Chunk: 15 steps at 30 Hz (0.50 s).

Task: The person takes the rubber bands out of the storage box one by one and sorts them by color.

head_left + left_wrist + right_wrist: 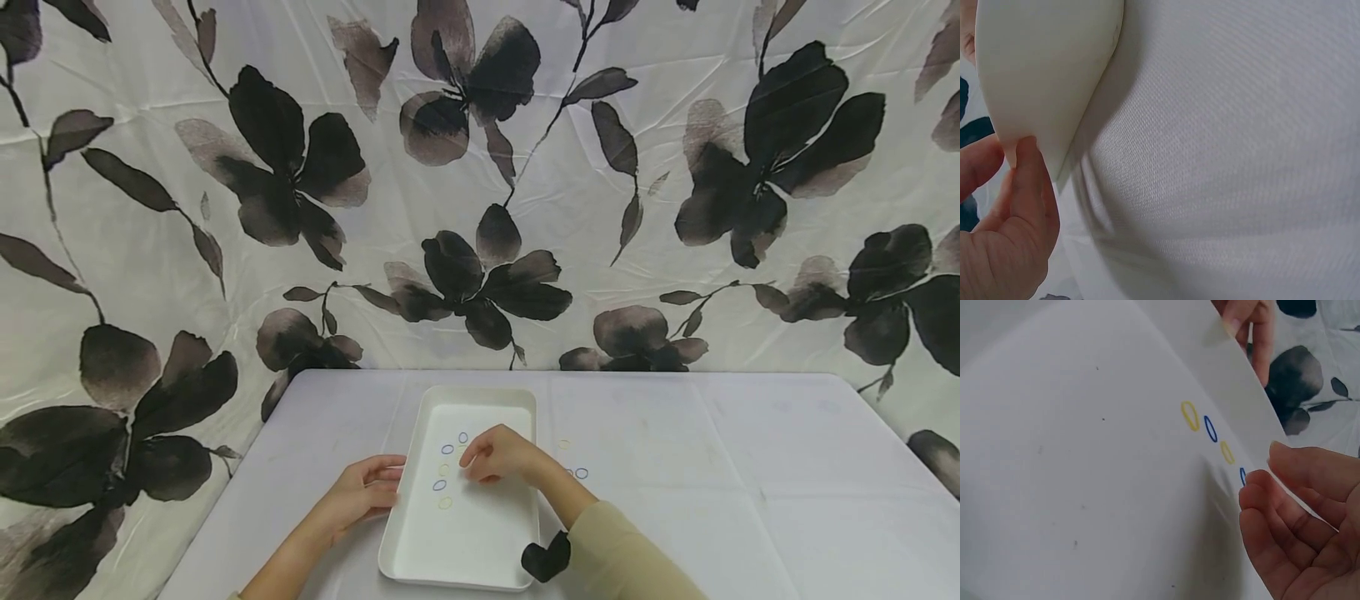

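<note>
L hand [365, 493] was curled on the tray's [480, 400] left rim, thumb under the edge. The tray sat mid-table w/ small rubber bands [446, 468] inside. R hand [498, 454] hovered over them, fingers bent; whether a band was pinched couldn't be told. Bands were judged light, stretchy, best nipped by fingertips. More bands [576, 472] lay on the cloth [712, 467] at right; nothing blocked.

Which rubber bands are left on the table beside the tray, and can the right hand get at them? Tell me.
Probably yes. The bands on the cloth lie just right of the tray, close beside the right hand, with nothing lying between them.
</note>
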### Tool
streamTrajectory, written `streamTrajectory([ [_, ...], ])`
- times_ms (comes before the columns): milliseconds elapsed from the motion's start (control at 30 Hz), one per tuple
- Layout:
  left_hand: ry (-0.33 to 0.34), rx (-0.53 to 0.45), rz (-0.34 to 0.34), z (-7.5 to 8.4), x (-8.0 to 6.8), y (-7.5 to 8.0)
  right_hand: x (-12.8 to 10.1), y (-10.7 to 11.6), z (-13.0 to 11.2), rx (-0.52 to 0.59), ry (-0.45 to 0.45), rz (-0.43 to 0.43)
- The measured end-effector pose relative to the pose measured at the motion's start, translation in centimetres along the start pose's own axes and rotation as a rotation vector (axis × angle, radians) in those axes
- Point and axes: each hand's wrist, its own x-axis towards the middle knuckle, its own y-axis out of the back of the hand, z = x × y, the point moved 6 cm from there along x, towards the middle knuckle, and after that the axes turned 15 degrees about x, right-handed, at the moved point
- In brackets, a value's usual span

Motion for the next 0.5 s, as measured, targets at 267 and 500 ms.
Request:
streamTrajectory([
  [267, 0.010, -0.002, 0.008, -0.1, 0.0, 0.0, -0.3, -1.1, 0.1, -0.036, 0.024, -0.040],
  [500, -0.010, 0.000, -0.011, -0.1, 0.1, -0.1, -0.2, -2.2, 0.1, -0.073, 0.047, -0.072],
])
